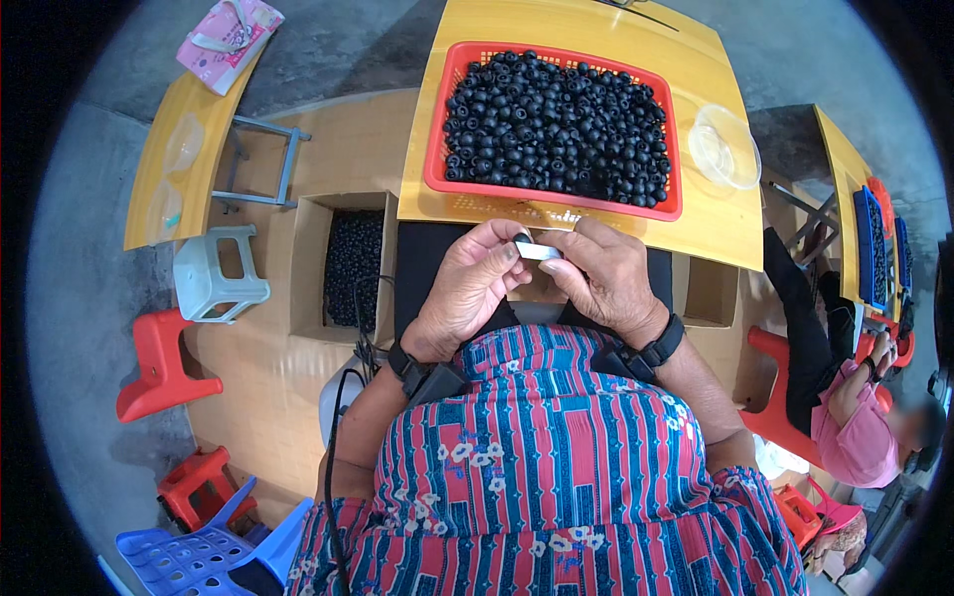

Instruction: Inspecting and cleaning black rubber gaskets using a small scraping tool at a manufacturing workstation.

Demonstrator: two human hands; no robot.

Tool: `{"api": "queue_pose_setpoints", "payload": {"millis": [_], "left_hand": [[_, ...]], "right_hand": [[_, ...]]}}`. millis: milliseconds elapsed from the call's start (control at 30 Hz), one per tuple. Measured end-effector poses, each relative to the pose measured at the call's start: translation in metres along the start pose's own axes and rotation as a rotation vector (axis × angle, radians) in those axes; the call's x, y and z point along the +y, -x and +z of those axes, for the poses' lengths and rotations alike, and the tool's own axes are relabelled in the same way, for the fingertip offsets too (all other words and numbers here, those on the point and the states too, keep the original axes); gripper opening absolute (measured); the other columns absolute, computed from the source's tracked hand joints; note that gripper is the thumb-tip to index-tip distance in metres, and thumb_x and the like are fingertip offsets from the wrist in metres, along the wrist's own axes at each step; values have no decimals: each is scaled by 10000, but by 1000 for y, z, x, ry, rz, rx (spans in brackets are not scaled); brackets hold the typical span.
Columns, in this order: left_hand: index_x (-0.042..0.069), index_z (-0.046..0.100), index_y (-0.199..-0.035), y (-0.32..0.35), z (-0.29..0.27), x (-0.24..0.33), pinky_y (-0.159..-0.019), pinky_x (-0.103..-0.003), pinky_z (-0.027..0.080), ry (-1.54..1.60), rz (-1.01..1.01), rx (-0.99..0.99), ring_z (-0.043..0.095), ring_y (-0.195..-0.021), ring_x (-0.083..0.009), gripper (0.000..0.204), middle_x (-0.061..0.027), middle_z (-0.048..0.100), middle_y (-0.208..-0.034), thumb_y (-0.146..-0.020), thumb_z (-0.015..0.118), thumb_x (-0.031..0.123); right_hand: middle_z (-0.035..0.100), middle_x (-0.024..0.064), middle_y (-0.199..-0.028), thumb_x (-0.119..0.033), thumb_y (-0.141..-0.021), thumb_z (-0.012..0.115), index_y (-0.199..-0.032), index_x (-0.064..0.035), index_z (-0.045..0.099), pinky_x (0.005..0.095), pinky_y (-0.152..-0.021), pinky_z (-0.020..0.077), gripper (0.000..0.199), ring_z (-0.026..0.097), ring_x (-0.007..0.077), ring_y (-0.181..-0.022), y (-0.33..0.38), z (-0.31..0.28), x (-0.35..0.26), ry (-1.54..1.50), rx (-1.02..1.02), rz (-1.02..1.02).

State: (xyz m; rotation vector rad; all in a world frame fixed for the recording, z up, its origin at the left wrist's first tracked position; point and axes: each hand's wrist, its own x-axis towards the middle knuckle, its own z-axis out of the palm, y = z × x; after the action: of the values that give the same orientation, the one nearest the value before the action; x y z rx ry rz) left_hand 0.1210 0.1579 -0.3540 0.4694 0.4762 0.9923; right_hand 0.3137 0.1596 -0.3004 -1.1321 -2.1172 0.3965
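My left hand (469, 286) pinches a small black round part (522, 238) between thumb and fingers, just off the near edge of the yellow table (711, 223). My right hand (611, 278) is closed on a short, flat, shiny blade-like piece (539, 251), its kind too small to tell for sure. The blade-like piece lies against or very near the black part; contact cannot be made out. Beyond both hands, a red plastic basket (432, 149) on the table holds a heap of similar black hollow parts (556, 124).
Right of the basket sit clear round plastic containers (723, 146). A cardboard box (308, 263) with small black pieces stands at lower left, another box (711, 290) at right. Stools, a blue chair (194, 551) and side tables surround me. A person in pink (855, 432) sits far right.
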Motion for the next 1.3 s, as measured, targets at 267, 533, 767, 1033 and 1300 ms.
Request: {"api": "queue_pose_setpoints", "payload": {"millis": [267, 533, 767, 1033, 1300], "left_hand": [[44, 556, -1114, 1, 1, 2, -800, -289, 492, -34, 8, 0, 565, -836, -112, 187, -30, 599, -986, -938, 584, 100], [36, 560, -1103, 2, -2, 2, -798, -285, 497, -78, 6, 10, 573, -828, -114, 184, -35, 602, -972, -938, 588, 111], [40, 564, -1090, 5, -2, 3, -802, -280, 517, -84, -68, -21, 591, -846, -108, 173, -36, 610, -983, -931, 595, 101], [63, 552, -1059, 3, 6, 1, -788, -276, 495, -65, -36, 4, 559, -825, -97, 142, -23, 595, -971, -928, 598, 92], [82, 548, -1033, 2, 3, -6, -775, -261, 503, -122, 27, 26, 579, -857, -103, 173, -18, 584, -965, -892, 618, 11]], "right_hand": [[587, 70, -724, -254, -749, 727, -963, -103, 694, 368, -576, 493, 264, 614, 261, -654, 0, -1, -2, 21, 18, -15], [591, 79, -731, -250, -744, 730, -955, -86, 691, 373, -575, 494, 270, 618, 274, -661, 2, 2, 1, 33, 3, -37], [651, 121, -780, -194, -828, 659, -914, -47, 697, 380, -624, 514, 174, 643, 311, -689, 8, 9, 15, -77, 35, 153], [677, 68, -865, -154, -908, 608, -944, 11, 687, 282, -695, 492, 186, 621, 161, -765, 13, 12, 15, -688, 11, 464], [667, 41, -830, -96, -813, 701, -960, -5, 678, 249, -749, 495, 175, 605, 76, -818, 3, 9, -4, -659, -52, 435]]}}
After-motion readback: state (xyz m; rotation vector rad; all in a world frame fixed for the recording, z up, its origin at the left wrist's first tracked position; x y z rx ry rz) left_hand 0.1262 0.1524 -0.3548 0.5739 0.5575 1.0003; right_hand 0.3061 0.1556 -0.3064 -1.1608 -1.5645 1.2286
